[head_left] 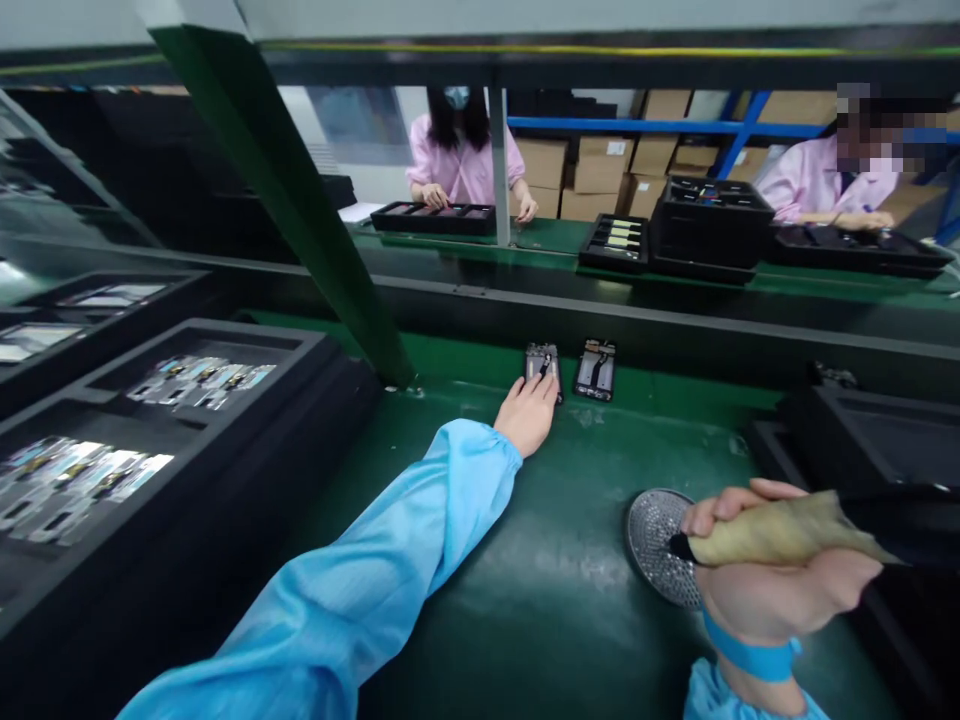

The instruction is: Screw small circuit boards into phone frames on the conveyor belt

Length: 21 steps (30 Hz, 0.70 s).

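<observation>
My left hand point(529, 410), in a light blue sleeve, reaches far forward and lies on the near end of a small phone frame point(543, 362) on the green mat; its fingers are stretched flat on it. A second phone frame point(596, 369) lies just right of it, untouched. My right hand point(765, 575) is closed round a tape-wrapped tool handle point(780, 535) with a dark tip, held near the front right. Beside that hand a round perforated metal disc point(654, 540) rests on the mat.
Black foam trays point(187, 380) with several shiny parts stand at the left. A green slanted post point(300, 210) rises from the mat. Another black tray point(862, 430) sits at right. Across a raised rail, two people in pink coats work at trays point(435, 217); cardboard boxes behind.
</observation>
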Available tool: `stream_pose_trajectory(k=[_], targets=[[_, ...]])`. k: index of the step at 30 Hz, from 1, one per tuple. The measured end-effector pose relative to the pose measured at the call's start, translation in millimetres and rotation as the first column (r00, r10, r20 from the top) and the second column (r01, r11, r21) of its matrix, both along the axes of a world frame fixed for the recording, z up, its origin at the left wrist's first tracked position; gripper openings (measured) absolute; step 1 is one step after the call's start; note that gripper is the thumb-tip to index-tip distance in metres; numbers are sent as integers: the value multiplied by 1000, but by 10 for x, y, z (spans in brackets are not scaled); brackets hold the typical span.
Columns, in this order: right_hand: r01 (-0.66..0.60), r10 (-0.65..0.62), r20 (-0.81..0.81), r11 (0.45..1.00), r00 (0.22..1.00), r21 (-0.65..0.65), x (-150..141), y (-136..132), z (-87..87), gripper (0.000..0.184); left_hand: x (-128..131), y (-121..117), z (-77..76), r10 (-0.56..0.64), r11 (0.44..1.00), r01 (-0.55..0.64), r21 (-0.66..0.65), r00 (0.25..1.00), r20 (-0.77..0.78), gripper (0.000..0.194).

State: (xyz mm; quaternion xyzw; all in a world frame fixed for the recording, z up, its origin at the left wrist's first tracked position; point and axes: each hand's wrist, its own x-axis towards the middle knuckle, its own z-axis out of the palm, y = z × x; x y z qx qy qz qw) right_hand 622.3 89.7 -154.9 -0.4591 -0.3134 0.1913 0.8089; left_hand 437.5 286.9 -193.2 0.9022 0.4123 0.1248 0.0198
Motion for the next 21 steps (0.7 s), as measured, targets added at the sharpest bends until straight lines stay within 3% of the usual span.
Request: stream_pose_trajectory(k=[5, 8, 11, 15, 21], targets=[[-64, 66, -29, 997, 997, 38, -46, -20, -25, 62, 711, 35, -57, 24, 999, -27, 32, 997, 74, 45], [-97, 98, -52, 995, 994, 27, -27, -37, -56, 54, 1137, 35, -47, 105, 994, -106, 0, 988, 116, 49], [-52, 53, -28, 999, 998, 11, -11, -15, -63, 57, 1319, 18, 16, 130, 991, -129, -13, 982, 135, 42], [13, -13, 2, 1000, 1000, 4, -71, 49, -32, 65, 1038, -336, 36, 17, 1000, -16, -8, 991, 130, 37], [67, -66, 74, 998, 995, -10, -210, 74, -14, 55, -51, -1315, -22, -138, 987, 148, -62, 980, 144, 43]])
